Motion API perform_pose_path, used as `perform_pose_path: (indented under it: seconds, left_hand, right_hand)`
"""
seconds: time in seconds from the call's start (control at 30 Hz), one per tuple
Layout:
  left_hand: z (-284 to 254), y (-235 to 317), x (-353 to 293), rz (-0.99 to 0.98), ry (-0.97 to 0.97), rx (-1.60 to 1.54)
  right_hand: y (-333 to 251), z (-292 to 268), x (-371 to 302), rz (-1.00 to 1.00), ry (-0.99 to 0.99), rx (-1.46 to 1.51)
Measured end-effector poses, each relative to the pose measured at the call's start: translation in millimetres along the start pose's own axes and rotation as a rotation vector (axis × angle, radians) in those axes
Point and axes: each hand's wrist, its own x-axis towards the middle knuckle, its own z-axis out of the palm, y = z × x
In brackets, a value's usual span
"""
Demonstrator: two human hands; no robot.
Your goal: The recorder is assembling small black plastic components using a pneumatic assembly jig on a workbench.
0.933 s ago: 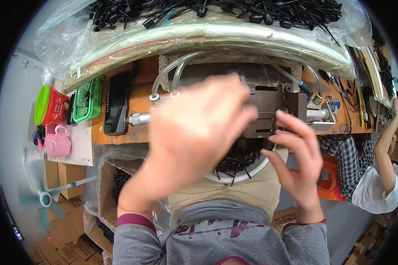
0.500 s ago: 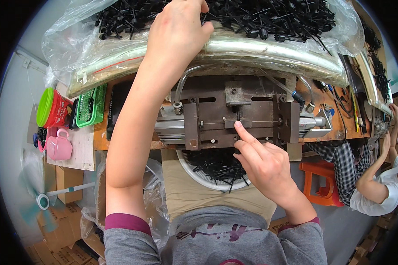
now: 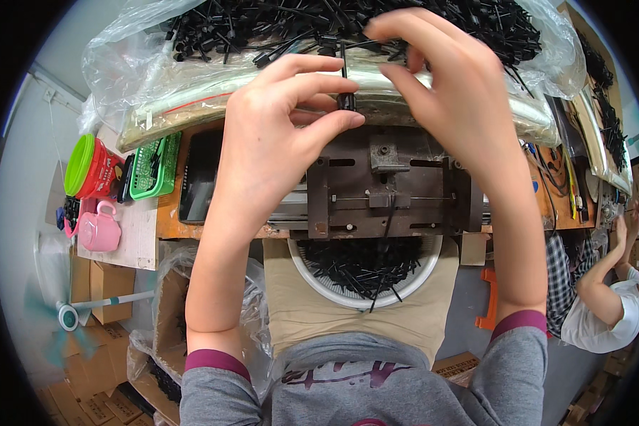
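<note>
My left hand (image 3: 280, 117) is closed in a pinch on a black plastic part (image 3: 346, 101) with a short round head and a thin stem pointing up. Close to it on the right, my right hand (image 3: 444, 82) is held with its fingers apart and nothing visible in them. Both hands are above the front edge of a heap of similar black parts (image 3: 277, 28) on clear plastic film. Nearer to me is a dark metal fixture (image 3: 422, 181). Over its front edge hangs a blurred thin black part (image 3: 389, 220), above a white basket (image 3: 302, 277) of black parts on my lap.
On the left are a green basket (image 3: 140, 186), a red tub with a green rim (image 3: 96, 170), a pink cup (image 3: 99, 231) and a fan (image 3: 67, 317). A dark flat tray (image 3: 200, 177) lies beside the fixture. To the right, another person (image 3: 607, 298) sits by an orange stool (image 3: 488, 298).
My right hand has left the fixture and risen to the heap. My left hand has drawn back from the heap with a black part. A black part now shows over the fixture's front edge.
</note>
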Motion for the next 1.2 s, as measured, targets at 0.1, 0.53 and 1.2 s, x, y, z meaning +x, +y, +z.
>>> perform_pose_path:
  seconds: [0.1,0.53,1.2]
  left_hand:
    - [1.5,13.5,-15.6,0.01,0.014,0.109]
    - [73.3,33.8,-130.3,0.115,-0.172,0.283]
    - [46.0,51.0,-101.3,-0.286,-0.04,-0.522]
  right_hand:
    - [10.5,28.2,31.7,0.047,-0.331,-0.011]
    - [27.9,2.1,36.4,0.598,-0.267,0.761]
    - [-16.7,-77.0,-78.2,1.15,-0.459,1.28]
